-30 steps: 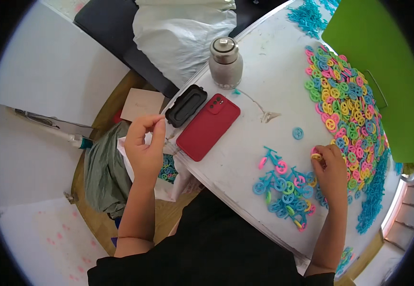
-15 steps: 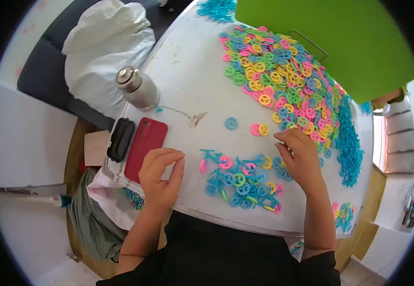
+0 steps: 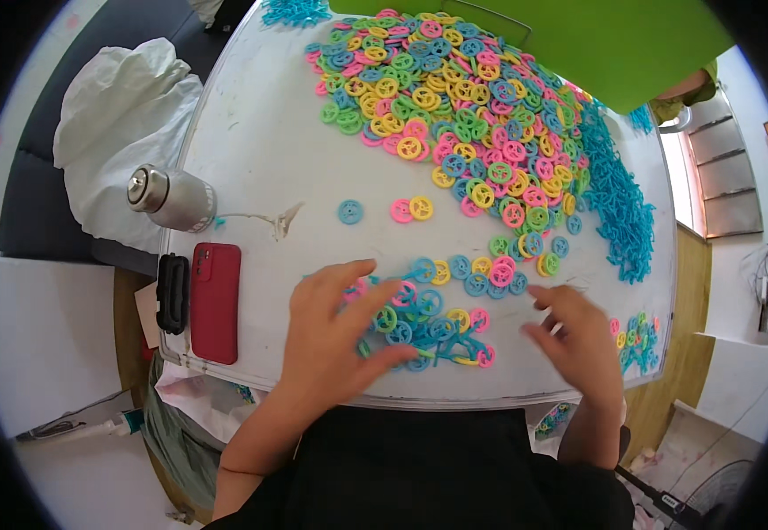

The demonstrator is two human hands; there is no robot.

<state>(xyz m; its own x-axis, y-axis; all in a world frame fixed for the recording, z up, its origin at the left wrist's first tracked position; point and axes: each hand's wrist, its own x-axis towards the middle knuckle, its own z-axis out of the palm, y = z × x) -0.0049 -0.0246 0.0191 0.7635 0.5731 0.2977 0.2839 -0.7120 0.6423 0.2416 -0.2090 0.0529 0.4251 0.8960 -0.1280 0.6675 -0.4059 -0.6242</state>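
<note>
While your left hand [image 3: 326,331] spreads open over the left side of the cluster of spoked wheels and blue stems [image 3: 437,329], lower its fingertips lightly, since those jumbled pieces could drag one another; whether it touches any can't be told. Your right hand [image 3: 575,343], loosely curled with thumb and forefinger parted, shows nothing gripped. It sits just right of the loose spoked wheels [image 3: 500,276], where a pinch at one rim would be cleaner than a sweep. Mind the lone blue wheel [image 3: 350,212] beyond your left fingers.
</note>
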